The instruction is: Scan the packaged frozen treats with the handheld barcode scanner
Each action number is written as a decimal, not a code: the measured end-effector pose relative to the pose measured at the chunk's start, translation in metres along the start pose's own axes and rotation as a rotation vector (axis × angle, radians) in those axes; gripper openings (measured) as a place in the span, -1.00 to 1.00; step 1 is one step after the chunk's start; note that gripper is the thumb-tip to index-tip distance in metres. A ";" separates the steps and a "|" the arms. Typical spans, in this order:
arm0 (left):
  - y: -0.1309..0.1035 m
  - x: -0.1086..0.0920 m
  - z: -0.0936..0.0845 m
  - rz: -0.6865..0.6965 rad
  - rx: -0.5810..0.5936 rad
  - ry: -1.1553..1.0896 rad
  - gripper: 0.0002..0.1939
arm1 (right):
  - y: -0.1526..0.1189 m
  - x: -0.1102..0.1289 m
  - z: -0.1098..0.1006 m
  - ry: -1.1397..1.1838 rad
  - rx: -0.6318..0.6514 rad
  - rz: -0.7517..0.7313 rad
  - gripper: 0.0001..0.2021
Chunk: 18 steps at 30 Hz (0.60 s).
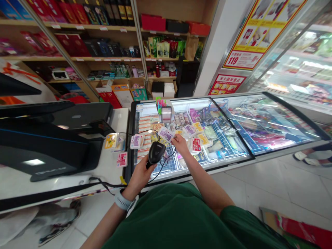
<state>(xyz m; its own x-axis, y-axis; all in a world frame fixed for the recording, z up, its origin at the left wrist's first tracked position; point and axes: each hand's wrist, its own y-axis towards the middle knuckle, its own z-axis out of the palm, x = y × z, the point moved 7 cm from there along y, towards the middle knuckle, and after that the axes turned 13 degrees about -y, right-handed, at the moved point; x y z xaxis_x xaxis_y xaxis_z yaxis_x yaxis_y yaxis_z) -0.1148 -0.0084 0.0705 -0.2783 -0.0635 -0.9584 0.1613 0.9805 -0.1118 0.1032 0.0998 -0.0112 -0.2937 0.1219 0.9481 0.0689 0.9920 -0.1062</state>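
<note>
Purple-labelled pack point(166, 134): your right hand point(181, 143) pinched its edge over the freezer point(236, 133).
Scanner point(157, 152): your left hand point(141, 174) grasped its handle, near that pack.
Glass top: more packs point(136, 142) lay on the lit surface.
Counter point(107, 167): a dark terminal point(52, 147) stood beside small packs point(111, 140).
Room: stocked shelves point(95, 59) stood behind, a poster point(263, 33) to the right.

The single camera is worn on the person's head, facing forward and steeply down over the green shirt point(168, 214). The left hand point(140, 175) and right hand point(180, 144) appear at close range near mid-frame; beyond their grip, the glass-topped case point(233, 130) extends rightward, with shelves point(178, 8) farther ahead.
</note>
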 end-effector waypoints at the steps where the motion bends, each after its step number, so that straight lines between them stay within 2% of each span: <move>1: 0.000 -0.001 0.000 0.001 0.003 0.007 -0.46 | 0.000 0.002 0.000 0.003 -0.003 -0.014 -0.77; 18: -0.008 -0.008 0.000 0.036 0.017 0.023 -0.49 | -0.013 0.022 0.004 0.054 0.000 -0.062 -0.78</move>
<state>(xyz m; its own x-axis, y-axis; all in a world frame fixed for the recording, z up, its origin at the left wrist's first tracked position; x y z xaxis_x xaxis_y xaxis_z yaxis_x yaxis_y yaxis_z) -0.1141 -0.0154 0.0796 -0.2941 -0.0237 -0.9555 0.1880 0.9787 -0.0821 0.0923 0.0901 0.0094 -0.2457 0.0587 0.9676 0.0527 0.9975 -0.0471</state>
